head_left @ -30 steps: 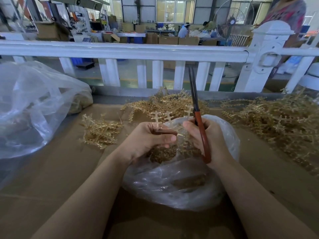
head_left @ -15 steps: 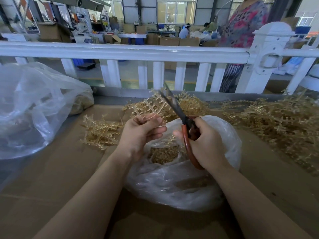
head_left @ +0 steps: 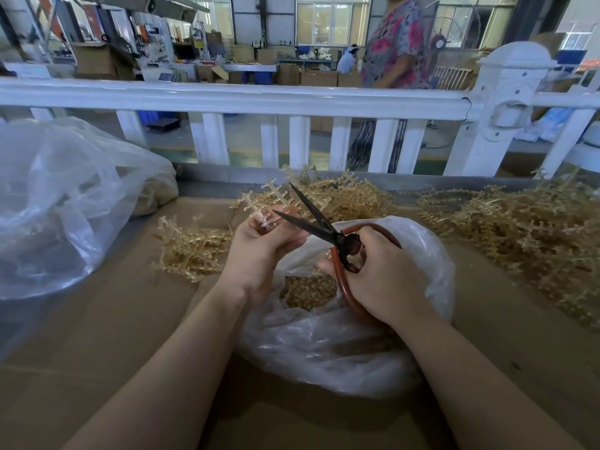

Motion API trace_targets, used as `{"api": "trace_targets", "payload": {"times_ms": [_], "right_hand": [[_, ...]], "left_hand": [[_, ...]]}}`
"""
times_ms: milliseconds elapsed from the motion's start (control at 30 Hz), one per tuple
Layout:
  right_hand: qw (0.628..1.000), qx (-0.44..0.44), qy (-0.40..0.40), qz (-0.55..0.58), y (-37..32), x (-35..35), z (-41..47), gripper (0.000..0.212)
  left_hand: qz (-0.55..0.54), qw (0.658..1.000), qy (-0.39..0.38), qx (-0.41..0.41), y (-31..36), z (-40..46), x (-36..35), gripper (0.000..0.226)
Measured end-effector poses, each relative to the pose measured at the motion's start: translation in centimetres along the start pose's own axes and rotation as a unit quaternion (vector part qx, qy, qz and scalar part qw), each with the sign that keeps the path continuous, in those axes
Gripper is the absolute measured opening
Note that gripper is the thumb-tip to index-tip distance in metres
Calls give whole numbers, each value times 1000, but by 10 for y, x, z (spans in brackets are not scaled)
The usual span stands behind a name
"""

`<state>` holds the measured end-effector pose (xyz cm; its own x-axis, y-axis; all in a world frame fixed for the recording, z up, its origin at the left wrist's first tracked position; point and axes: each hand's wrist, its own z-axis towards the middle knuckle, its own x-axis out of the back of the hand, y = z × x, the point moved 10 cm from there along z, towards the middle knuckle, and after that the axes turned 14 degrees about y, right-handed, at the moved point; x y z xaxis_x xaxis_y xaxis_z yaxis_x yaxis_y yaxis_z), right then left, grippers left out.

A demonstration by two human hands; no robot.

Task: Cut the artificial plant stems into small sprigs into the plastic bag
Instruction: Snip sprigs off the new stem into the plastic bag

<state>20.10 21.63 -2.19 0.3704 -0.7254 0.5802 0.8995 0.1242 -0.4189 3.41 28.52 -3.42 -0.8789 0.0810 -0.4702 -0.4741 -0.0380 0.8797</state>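
Observation:
My left hand pinches a pale tan plastic plant stem with short side branches, held up over the clear plastic bag. My right hand grips red-handled scissors; their dark blades stand apart and point up-left, around the stem just above my left fingers. Inside the bag's open mouth lies a heap of small cut sprigs. The bag rests on brown cardboard under both hands.
Piles of uncut tan stems lie at the left, behind the hands and at the right. A large clear bag fills the left side. A white railing runs behind the table; a person stands beyond it.
The scissors swung from upright to pointing up-left and their blades spread around the stem. My left hand lifted the stem higher. The person behind the railing walked left.

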Motion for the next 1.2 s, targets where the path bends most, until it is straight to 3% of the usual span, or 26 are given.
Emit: {"api": "trace_targets", "payload": {"times_ms": [367, 633, 833, 1033, 1200], "right_hand": [[1000, -8, -26, -5, 1, -6, -2, 60], [1000, 1, 0, -3, -2, 0, -2, 68], [999, 11, 12, 27, -4, 1, -2, 59], [1000, 13, 12, 25, -4, 2, -2, 78], [1000, 14, 14, 24, -3, 1, -1, 80]], "left_hand": [[-16, 999, -31, -32, 4, -2, -6, 8], [-29, 999, -26, -32, 2, 2, -3, 17], [-29, 998, -42, -41, 3, 3, -4, 15], [-26, 998, -46, -39, 2, 4, -5, 17], [-32, 997, -50, -40, 3, 5, -4, 18]]}}
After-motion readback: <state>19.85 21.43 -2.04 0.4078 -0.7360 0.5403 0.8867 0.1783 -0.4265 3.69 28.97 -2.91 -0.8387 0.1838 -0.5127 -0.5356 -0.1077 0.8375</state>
